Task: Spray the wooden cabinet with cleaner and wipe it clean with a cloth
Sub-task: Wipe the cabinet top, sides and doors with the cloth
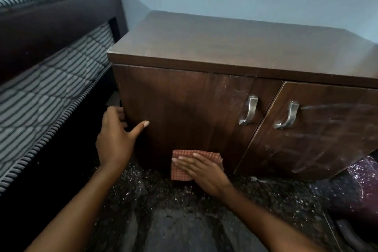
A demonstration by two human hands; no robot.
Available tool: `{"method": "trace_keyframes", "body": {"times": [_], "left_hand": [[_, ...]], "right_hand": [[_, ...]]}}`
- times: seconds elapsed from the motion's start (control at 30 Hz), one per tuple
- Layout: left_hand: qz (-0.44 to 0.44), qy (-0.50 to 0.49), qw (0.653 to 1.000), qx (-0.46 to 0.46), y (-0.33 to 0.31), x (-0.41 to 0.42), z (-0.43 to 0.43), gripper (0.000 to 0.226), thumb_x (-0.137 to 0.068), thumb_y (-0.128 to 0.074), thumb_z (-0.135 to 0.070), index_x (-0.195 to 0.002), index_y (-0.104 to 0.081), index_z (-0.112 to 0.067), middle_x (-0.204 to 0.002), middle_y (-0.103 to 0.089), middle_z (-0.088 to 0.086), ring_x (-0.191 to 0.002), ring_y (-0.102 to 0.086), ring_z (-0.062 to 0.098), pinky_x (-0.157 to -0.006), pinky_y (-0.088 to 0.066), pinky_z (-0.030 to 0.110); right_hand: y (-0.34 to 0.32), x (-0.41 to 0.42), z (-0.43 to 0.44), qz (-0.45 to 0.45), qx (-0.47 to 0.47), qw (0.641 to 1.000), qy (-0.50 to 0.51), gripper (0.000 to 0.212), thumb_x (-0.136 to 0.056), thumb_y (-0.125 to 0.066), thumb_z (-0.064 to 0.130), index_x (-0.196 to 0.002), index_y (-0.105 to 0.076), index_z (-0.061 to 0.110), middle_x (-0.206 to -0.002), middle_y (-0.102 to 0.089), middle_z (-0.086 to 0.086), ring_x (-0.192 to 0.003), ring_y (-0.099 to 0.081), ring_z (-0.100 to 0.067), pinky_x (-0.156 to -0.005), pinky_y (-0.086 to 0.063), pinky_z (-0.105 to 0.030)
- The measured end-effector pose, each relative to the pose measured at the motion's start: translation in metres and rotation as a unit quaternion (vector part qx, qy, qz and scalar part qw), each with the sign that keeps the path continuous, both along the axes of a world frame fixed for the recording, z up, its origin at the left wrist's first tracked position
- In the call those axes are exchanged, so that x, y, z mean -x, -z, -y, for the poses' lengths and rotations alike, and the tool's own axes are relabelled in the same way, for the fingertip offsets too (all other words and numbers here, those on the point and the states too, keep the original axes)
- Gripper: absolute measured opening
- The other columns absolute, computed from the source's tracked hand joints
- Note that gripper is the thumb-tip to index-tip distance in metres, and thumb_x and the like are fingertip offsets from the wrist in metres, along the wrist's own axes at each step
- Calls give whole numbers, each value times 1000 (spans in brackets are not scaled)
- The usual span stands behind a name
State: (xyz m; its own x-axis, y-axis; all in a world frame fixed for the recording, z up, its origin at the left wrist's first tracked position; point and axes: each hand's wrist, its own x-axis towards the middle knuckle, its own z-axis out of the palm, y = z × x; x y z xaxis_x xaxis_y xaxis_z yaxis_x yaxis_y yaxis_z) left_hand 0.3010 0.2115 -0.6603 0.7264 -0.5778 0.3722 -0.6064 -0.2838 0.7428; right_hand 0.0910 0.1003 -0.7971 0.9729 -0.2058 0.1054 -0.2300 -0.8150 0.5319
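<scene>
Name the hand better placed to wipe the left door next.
Right. The right hand presses the cloth flat against the left door; the left hand grips the cabinet by its side edge.

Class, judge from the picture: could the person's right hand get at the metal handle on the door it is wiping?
Probably yes. The right hand presses the cloth low on that door, and the handle sits above and to its right with only bare wood between.

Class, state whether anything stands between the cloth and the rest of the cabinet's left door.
Nothing visible does. The right hand presses the cloth flat on the left door's lower part; bare wood lies above it. The left hand grips the cabinet's left edge, aside.
</scene>
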Motion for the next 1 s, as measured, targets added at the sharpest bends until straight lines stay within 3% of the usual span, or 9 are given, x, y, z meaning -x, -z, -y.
{"method": "trace_keyframes", "body": {"times": [0.13, 0.23, 0.43, 0.6, 0.7, 0.8, 0.87, 0.93, 1.0], "left_hand": [[1, -3, 1000, 2, -1, 0, -1, 55, -72, -80, -39, -110, -47, -15, -112, -59, 2, -87, -57, 12, -66, -46, 34], [0, 3, 1000, 6, -1, 1, -2, 55, -73, -79, -38, -111, -47, -15, -114, -57, 2, -88, -56, 13, -66, -48, 35], [2, -3, 1000, 6, 2, 4, -2, 52, -76, -76, -38, -114, -48, -17, -116, -56, -1, -90, -55, 9, -66, -45, 31], [1, -9, 999, 33, 5, 10, -1, 34, -94, -52, -34, -118, -50, -10, -116, -56, 5, -94, -59, 19, -69, -39, 31], [-3, -6, 999, 43, 9, 10, 0, 32, -97, -45, -28, -122, -50, -9, -121, -54, 8, -97, -59, 22, -74, -41, 34], [5, -3, 999, 49, 10, 9, -1, 30, -97, -46, -24, -122, -50, -8, -120, -54, 9, -93, -54, 15, -73, -38, 33], [10, -1, 999, 47, 10, 8, -1, 30, -97, -47, -24, -121, -50, -7, -119, -55, 9, -93, -53, 14, -73, -38, 33], [14, -3, 999, 43, 11, 7, 0, 30, -97, -47, -26, -120, -51, -8, -118, -56, 9, -94, -55, 16, -72, -38, 33], [16, -9, 999, 38, 13, 6, 1, 30, -97, -47, -27, -119, -51, -8, -117, -56, 8, -95, -58, 20, -72, -39, 33]], "right_hand": [[-40, -17, -9, 258, -8, 963, 75, 78, -81, -41, 19, -150, -6, 18, -158, 3, 8, -145, -2, -10, -117, 5, -37], [-47, -10, -7, 370, -7, 917, 152, 88, -75, -43, 25, -150, 4, 15, -158, 12, 3, -146, 6, -15, -117, 4, -41], [-17, -13, -12, 334, 4, 926, 176, 88, -75, -40, 27, -149, 5, 15, -158, 13, 0, -146, 8, -18, -114, 6, -48], [-60, -48, -9, 260, 44, 964, 14, 67, -83, -40, 19, -148, -22, 22, -156, -16, 12, -145, 1, -8, -117, 6, -37], [-96, -58, -6, 332, 67, 940, 50, 64, -85, -43, 26, -146, -25, 20, -152, -22, 11, -145, -2, -9, -117, 5, -37], [-95, -47, -7, 428, 27, 886, 176, 74, -77, -43, 38, -144, -19, 19, -149, -22, -3, -144, 1, -14, -115, 6, -40], [-76, -39, -9, 464, 13, 849, 252, 82, -73, -42, 40, -144, -10, 14, -157, -3, -9, -145, 12, -19, -115, 5, -44], [-61, -37, -13, 463, 5, 839, 285, 93, -71, -41, 38, -148, 4, 10, -157, 17, -8, -144, 16, -24, -113, 2, -48], [-64, -40, -10, 469, 6, 840, 275, 97, -72, -41, 38, -147, 12, 9, -156, 21, -8, -144, 16, -26, -113, 3, -49]]}}
